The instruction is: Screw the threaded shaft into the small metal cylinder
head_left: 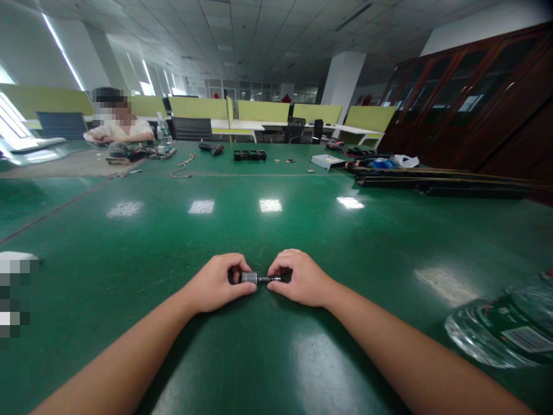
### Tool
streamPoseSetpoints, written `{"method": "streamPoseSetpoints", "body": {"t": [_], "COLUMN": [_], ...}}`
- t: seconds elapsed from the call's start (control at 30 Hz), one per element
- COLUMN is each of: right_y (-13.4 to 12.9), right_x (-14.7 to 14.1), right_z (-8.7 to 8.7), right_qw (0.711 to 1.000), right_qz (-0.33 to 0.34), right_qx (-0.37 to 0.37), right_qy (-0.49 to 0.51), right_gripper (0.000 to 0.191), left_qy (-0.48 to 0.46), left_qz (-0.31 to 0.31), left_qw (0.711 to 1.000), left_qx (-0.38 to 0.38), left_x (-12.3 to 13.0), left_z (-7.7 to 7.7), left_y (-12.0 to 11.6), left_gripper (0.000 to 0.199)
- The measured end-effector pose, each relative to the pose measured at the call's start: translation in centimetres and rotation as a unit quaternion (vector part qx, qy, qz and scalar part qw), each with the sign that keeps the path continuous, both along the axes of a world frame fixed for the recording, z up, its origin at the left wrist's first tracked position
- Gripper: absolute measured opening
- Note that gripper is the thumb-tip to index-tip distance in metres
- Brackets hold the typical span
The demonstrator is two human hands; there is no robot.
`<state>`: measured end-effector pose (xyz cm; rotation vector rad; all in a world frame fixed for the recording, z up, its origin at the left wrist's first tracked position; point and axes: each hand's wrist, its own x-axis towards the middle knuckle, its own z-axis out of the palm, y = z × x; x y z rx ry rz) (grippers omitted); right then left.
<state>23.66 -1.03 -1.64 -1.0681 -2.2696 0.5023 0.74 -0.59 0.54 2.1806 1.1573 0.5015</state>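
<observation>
I have a clear bottle [505, 328] with a green label at right on the green tabletop [242, 227]. Toward the far edge I make out a drill-like tool [211, 148], a black block [249, 155], a pale flat box [327, 162] and long black bars [470, 189]. Beyond, I see a seated person [125, 131], yellow-green partitions [263, 110] and a dark wooden cabinet [486, 104].

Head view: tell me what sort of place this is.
Probably an open-plan office that doubles as a workshop: yellow-green partitions stand by white desks, and what looks like a power drill lies on the green table.
</observation>
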Motion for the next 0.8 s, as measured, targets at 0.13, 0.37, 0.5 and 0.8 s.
{"method": "streamPoseSetpoints", "body": {"t": [0.13, 0.37, 0.5, 0.8], "right_y": [0.4, 0.9, 1.3, 1.6], "right_x": [0.3, 0.9, 1.7, 2.1], "right_z": [-0.1, 0.2, 0.3, 0.2], "right_qw": [1.000, 1.000, 0.999, 0.998], "right_qz": [-0.009, -0.018, -0.026, -0.029], "right_qx": [-0.003, -0.016, -0.044, -0.053], "right_qy": [-0.004, -0.015, -0.011, 0.013], "right_gripper": [0.009, 0.008, 0.007, 0.006], "left_qy": [0.001, 0.003, 0.002, 0.002], "left_qz": [0.007, 0.011, 0.015, 0.014], "left_qw": [1.000, 1.000, 1.000, 1.000], "left_qx": [-0.001, -0.003, 0.000, 0.005], "left_x": [-0.1, -0.1, -0.1, -0.2], "left_z": [-0.1, -0.2, -0.2, -0.3], "left_y": [0.0, 0.1, 0.1, 0.2], "left_gripper": [0.022, 0.022, 0.022, 0.023]}}
